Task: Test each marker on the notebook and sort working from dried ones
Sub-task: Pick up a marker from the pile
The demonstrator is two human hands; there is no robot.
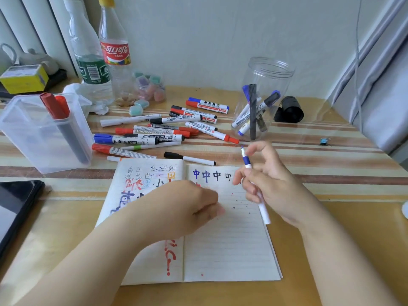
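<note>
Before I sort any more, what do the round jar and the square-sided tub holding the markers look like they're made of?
Round jar: looks like clear, glossy thin plastic; the markers inside show through and the rim has moulded screw threads. Glass can't be ruled out. Tub: translucent, slightly frosted plastic; the red markers inside look hazy through its wall.

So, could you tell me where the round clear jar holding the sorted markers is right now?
In the head view the round clear jar stands at the back right of the table, between the loose pile of markers and a black roll.
</note>
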